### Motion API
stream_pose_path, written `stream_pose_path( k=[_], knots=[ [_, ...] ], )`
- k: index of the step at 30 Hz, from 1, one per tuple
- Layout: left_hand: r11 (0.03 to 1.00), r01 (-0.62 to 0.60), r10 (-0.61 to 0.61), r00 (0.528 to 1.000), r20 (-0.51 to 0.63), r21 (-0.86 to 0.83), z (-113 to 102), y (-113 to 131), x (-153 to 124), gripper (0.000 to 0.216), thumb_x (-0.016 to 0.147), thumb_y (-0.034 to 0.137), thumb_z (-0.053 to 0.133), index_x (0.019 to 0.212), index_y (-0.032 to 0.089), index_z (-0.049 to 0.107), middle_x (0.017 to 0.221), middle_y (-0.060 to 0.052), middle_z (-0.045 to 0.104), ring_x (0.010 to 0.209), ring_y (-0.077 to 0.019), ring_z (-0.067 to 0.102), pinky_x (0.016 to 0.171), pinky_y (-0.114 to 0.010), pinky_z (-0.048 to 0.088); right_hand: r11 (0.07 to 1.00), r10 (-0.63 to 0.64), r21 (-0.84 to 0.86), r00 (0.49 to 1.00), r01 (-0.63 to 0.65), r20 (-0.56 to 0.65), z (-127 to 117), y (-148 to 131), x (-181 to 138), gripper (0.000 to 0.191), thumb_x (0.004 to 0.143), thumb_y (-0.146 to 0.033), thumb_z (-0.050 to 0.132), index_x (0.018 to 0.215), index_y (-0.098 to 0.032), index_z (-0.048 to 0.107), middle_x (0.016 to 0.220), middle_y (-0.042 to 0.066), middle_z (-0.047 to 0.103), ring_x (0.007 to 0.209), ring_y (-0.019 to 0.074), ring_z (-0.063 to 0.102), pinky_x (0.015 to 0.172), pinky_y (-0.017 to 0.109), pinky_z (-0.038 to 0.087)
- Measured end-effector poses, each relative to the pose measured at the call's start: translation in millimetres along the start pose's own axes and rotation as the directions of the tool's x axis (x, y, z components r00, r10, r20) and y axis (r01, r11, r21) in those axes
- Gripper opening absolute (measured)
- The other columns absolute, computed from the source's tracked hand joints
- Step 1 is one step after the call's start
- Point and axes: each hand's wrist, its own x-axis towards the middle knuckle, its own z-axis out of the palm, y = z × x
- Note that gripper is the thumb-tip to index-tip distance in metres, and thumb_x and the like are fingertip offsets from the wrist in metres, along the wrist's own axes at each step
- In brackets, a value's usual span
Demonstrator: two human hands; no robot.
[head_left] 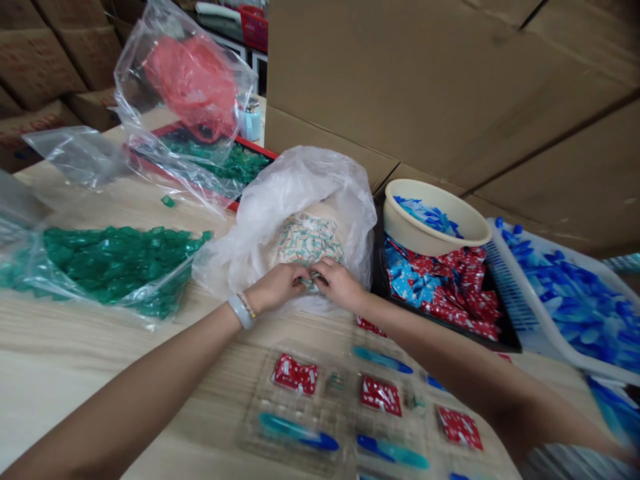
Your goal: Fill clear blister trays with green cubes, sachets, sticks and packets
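A white plastic bag (pixel 330 167) stands open on the table, holding a heap of small pale pieces (pixel 307 240) with green and orange stripes. At its near edge my left hand (pixel 281 285), with a bracelet and bangle at the wrist, is closed on some of these pieces. My right hand (pixel 341 287) meets it from the other side, fingertips pinched on pieces too; how many is hidden. Nearer me lie clear blister trays (pixel 310 410), slightly blurred. They hold red patterned packets (pixel 296 375), blue-teal pen-shaped pieces (pixel 299 431) and small striped pieces.
Left lies a clear bag of green pieces (pixel 120 263); behind it, a red tray (pixel 233 205) under plastic bags. At right are a cream bowl (pixel 437 230), a black bin (pixel 510 340) of red and blue packets, and a white basket (pixel 545 343) of blue pieces. Cardboard (pixel 425 87) stands behind.
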Motion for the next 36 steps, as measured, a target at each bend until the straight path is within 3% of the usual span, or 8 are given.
stream_pose_path(
  k=[10,14,16,20,25,31,34,36],
  knots=[
    [0.998,0.004,-0.003,1.000,-0.015,0.058,-4,-2,-1,0.019,0.072,0.015,0.051,0.087,0.017,0.062,0.083,-0.001,0.063,0.074,-0.0126,0.055,0.068,-0.021,0.041,0.985,0.021,-0.170,0.999,-0.015,0.034,-2,-5,-3,0.017,0.077,-0.014,0.046,0.090,-0.016,0.057,0.088,0.007,0.050,0.084,0.0161,0.048,0.075,0.028,0.040],
    [0.986,0.076,-0.061,0.993,-0.098,0.151,-17,-2,-8,0.021,0.072,0.016,0.049,0.087,0.015,0.063,0.085,-0.004,0.064,0.075,-0.0146,0.056,0.069,-0.022,0.041,0.960,-0.012,-0.279,0.997,0.035,0.082,-5,-11,2,0.015,0.078,-0.015,0.047,0.086,-0.015,0.059,0.085,0.009,0.053,0.084,0.0191,0.047,0.076,0.031,0.038],
    [0.976,0.122,-0.097,0.985,-0.143,0.180,-24,-2,-13,0.023,0.073,0.018,0.048,0.089,0.014,0.063,0.087,-0.005,0.064,0.073,-0.0147,0.056,0.068,-0.023,0.040,0.975,-0.010,-0.220,0.999,0.020,0.049,-6,-10,4,0.015,0.078,-0.014,0.047,0.083,-0.014,0.061,0.083,0.009,0.054,0.083,0.0184,0.048,0.075,0.030,0.039],
    [0.972,0.148,-0.126,0.984,-0.127,0.182,-31,-2,-20,0.023,0.075,0.020,0.045,0.088,0.014,0.063,0.079,-0.003,0.065,0.065,-0.0132,0.054,0.063,-0.022,0.039,0.994,0.072,0.082,0.997,-0.070,-0.030,-10,3,6,0.013,0.075,-0.014,0.052,0.083,-0.013,0.062,0.078,0.005,0.058,0.077,0.0146,0.052,0.073,0.027,0.040],
    [0.964,0.202,-0.174,0.971,-0.163,0.175,-29,-1,-18,0.023,0.073,0.018,0.044,0.085,0.012,0.063,0.075,-0.005,0.064,0.062,-0.0135,0.054,0.061,-0.023,0.039,0.938,0.216,0.272,0.976,-0.213,0.019,-16,9,20,0.027,0.073,-0.012,0.051,0.100,-0.013,0.058,0.077,0.002,0.060,0.069,0.0121,0.054,0.066,0.025,0.042],
    [0.959,0.214,-0.182,0.968,-0.174,0.185,-25,-5,-17,0.024,0.071,0.015,0.044,0.082,0.012,0.065,0.076,-0.006,0.065,0.067,-0.0151,0.055,0.067,-0.026,0.042,1.000,-0.030,0.005,0.993,0.029,0.110,-9,-12,59,0.038,0.072,-0.006,0.048,0.108,-0.017,0.054,0.101,0.006,0.059,0.093,0.0154,0.052,0.080,0.027,0.039],
    [0.962,0.197,-0.164,0.970,-0.181,0.188,-24,-8,-19,0.024,0.071,0.015,0.045,0.084,0.013,0.065,0.082,-0.007,0.065,0.072,-0.0166,0.056,0.070,-0.027,0.042,0.974,-0.011,-0.219,0.983,0.052,0.185,0,-19,67,0.027,0.074,-0.008,0.046,0.096,-0.017,0.059,0.091,0.008,0.061,0.087,0.0182,0.054,0.074,0.027,0.040],
    [0.963,0.189,-0.153,0.971,-0.182,0.194,-25,-8,-20,0.024,0.072,0.016,0.045,0.086,0.013,0.065,0.084,-0.008,0.064,0.074,-0.0170,0.056,0.071,-0.027,0.043,0.944,0.020,-0.327,0.985,0.038,0.174,3,-22,67,0.023,0.075,-0.009,0.046,0.092,-0.017,0.060,0.085,0.008,0.060,0.082,0.0186,0.054,0.070,0.027,0.040]
  ],
)
